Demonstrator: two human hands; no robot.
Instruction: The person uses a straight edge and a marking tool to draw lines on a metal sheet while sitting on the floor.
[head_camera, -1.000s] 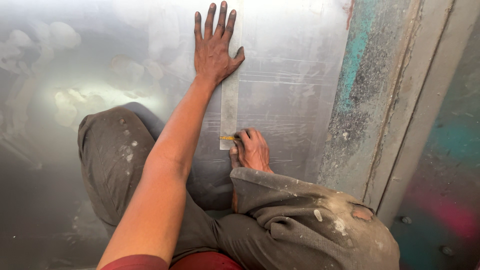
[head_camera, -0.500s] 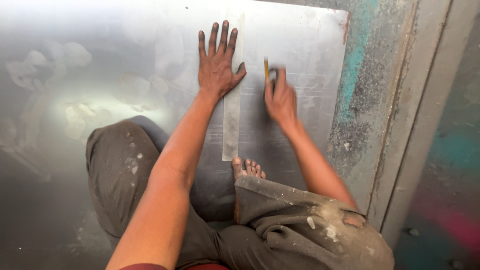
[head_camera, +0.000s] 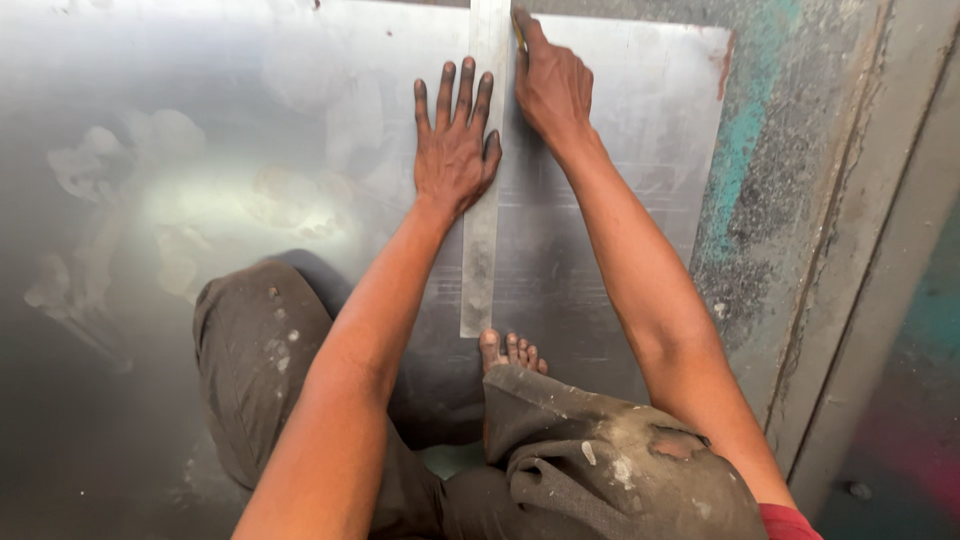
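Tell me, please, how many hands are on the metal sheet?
2: the left hand lies flat, pressing the metal ruler; the right hand holds a yellow marking tool at the ruler's far end.

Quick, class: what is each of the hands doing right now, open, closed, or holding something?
Left hand: open, fingers spread, pressed flat on the metal ruler and metal sheet.
Right hand: closed on a yellow marking tool beside the ruler.

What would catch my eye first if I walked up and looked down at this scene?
Probably the two bare arms reaching over a big shiny metal sheet that fills the floor. The left hand lies flat with spread fingers against a long metal straightedge, while the right hand holds a thin yellow tool at the straightedge's far end. Nearer, a bare foot peeks out by the straightedge's near end.
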